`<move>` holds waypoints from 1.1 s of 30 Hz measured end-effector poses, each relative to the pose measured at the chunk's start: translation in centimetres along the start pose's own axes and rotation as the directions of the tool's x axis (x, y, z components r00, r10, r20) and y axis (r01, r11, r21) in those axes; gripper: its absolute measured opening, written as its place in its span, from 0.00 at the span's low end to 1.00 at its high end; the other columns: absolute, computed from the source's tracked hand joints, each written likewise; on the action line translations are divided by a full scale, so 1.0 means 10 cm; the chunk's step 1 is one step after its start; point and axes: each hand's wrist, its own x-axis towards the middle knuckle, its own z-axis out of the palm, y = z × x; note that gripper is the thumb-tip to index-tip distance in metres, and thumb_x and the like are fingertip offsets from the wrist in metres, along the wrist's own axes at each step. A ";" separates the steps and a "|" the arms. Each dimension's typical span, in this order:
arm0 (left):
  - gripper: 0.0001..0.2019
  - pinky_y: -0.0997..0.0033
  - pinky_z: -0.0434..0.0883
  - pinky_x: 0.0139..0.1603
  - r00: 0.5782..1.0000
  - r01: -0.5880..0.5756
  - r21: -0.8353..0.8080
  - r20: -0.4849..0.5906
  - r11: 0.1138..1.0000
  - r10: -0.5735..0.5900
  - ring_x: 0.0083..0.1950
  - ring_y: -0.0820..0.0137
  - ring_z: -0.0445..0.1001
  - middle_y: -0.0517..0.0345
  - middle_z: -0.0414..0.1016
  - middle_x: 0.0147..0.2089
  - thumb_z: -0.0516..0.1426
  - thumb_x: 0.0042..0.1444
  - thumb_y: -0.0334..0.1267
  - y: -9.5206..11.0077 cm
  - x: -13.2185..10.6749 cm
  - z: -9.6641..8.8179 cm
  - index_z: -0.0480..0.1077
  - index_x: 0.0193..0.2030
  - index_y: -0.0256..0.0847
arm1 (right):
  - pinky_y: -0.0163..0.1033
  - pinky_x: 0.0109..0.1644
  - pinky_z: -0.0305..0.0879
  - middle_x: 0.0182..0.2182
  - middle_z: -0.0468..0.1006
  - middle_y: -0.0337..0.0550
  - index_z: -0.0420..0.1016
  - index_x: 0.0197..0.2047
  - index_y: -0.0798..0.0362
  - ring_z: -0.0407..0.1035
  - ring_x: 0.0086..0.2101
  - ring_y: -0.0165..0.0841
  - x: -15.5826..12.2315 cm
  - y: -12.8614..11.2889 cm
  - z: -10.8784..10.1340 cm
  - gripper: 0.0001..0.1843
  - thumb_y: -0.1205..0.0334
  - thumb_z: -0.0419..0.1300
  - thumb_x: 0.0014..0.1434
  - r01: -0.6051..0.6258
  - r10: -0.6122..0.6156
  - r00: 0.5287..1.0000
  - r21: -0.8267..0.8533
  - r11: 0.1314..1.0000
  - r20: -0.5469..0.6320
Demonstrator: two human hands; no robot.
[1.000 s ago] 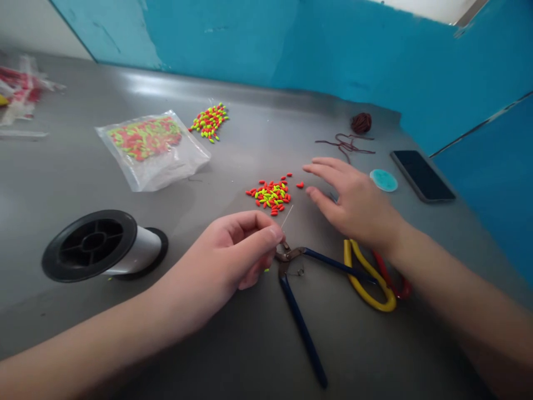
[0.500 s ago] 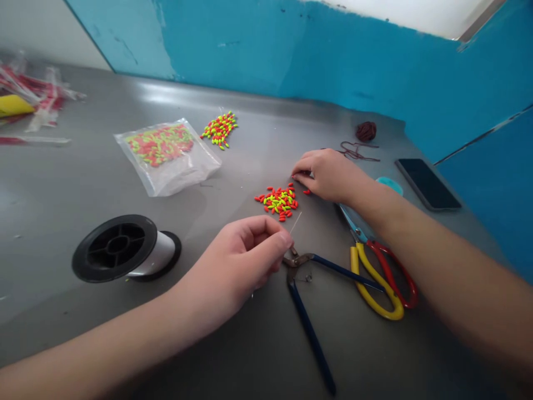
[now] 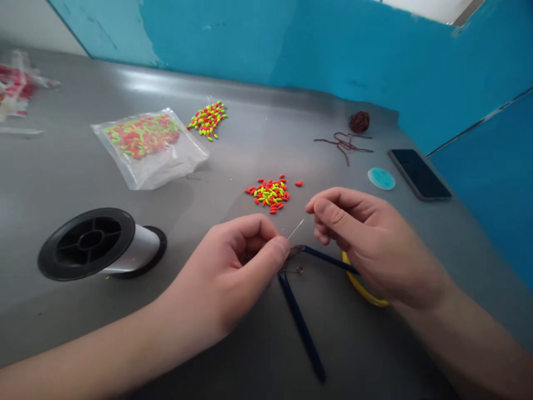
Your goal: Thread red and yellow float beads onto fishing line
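Your right hand (image 3: pixel 370 244) has come back from the beads (image 3: pixel 270 194) to face your left hand (image 3: pixel 235 266) above the surface (image 3: pixel 54 222).
Blue-handled pliers (image 3: pixel 302 328) lie beneath, their jaws partly hidden, and your right hand covers most of the yellow scissors handle (image 3: pixel 365 293). Your left fingertips (image 3: pixel 278 244) pinch a fine needle (image 3: pixel 295 229); your right thumb and fingers press together just beside it, anything between them hidden.

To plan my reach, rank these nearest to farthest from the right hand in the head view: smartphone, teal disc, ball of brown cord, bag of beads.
From the right hand:
1. Teal disc, just beyond it.
2. Black smartphone, farther right, by the wall.
3. Ball of brown cord, at the table's back.
4. Plastic bag of beads, far left.
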 end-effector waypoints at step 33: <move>0.15 0.76 0.60 0.24 0.997 -0.080 -0.002 -0.010 0.997 0.080 0.23 0.75 0.64 0.66 0.69 0.21 0.61 0.66 0.37 -0.11 0.01 0.05 0.72 0.26 0.44 | 0.29 0.44 0.81 0.36 0.89 0.40 0.86 0.41 0.50 0.83 0.36 0.28 -0.14 0.20 0.09 0.06 0.59 0.72 0.71 -0.349 0.223 0.930 0.511 0.786 0.292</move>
